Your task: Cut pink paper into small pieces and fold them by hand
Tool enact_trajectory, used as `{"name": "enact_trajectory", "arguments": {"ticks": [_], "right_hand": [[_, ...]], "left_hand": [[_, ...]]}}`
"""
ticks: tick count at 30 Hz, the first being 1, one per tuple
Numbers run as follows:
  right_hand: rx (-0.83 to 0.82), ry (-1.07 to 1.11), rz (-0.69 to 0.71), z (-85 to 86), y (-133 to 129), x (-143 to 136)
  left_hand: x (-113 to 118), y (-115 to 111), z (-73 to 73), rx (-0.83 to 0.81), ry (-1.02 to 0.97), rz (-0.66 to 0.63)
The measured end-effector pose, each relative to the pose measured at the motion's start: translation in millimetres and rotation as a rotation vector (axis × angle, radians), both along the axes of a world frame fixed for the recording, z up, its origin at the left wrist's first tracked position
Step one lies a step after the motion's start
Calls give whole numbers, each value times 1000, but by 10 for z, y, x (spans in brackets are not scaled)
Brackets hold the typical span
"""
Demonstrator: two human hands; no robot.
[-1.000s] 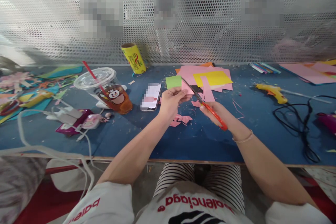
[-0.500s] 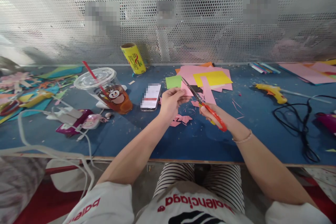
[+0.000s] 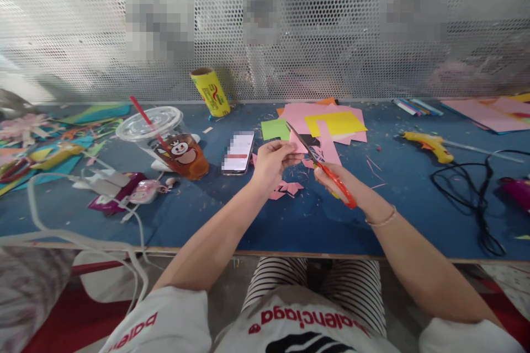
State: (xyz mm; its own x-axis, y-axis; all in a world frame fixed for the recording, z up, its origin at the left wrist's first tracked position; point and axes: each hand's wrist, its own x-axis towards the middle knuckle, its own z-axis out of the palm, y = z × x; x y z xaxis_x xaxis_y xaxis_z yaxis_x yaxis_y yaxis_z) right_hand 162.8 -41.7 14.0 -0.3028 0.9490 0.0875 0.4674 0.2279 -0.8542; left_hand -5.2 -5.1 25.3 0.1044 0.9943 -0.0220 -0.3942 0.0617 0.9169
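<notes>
Between its thumb and fingers, my left hand (image 3: 271, 162) pinches a small piece of pink paper (image 3: 296, 142). My right hand (image 3: 336, 181) is closed round the red and yellow handles of the scissors (image 3: 343, 190), whose dark blades point up and left across the pink paper's edge. Below the hands lie folded pink scraps (image 3: 285, 190) on the blue table (image 3: 265, 226). Behind them are pink sheets (image 3: 296, 112), a yellow sheet (image 3: 336, 123) and a green piece (image 3: 275, 129).
To the left stand a phone (image 3: 239, 152), a lidded drink cup (image 3: 182, 157), a yellow tube (image 3: 211, 94) and a purple power strip (image 3: 110, 201) with white cables. A yellow glue gun (image 3: 430, 145) with black cable lies right. A perforated metal screen (image 3: 302, 66) rises behind.
My left hand has shifted slightly right with the pink paper. The scissors and my right hand have moved very little.
</notes>
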Motion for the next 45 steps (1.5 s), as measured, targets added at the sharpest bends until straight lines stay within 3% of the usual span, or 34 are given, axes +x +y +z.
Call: {"name": "enact_trajectory", "arguments": {"ticks": [12, 27, 34, 39, 45], "right_hand": [[50, -49, -31, -111, 45, -20], [38, -10, -30, -109, 66, 6], [57, -34, -141, -169, 152, 38], [99, -344, -359, -242, 349, 224], [175, -683, -417, -392, 510, 514]], "left_hand": [[-14, 15, 7, -38, -8, -9], [-9, 10, -15, -45, 12, -53], [-11, 1, -2, -26, 27, -56], [-32, 54, -34, -16, 31, -31], [-33, 154, -148, 8, -36, -17]]}}
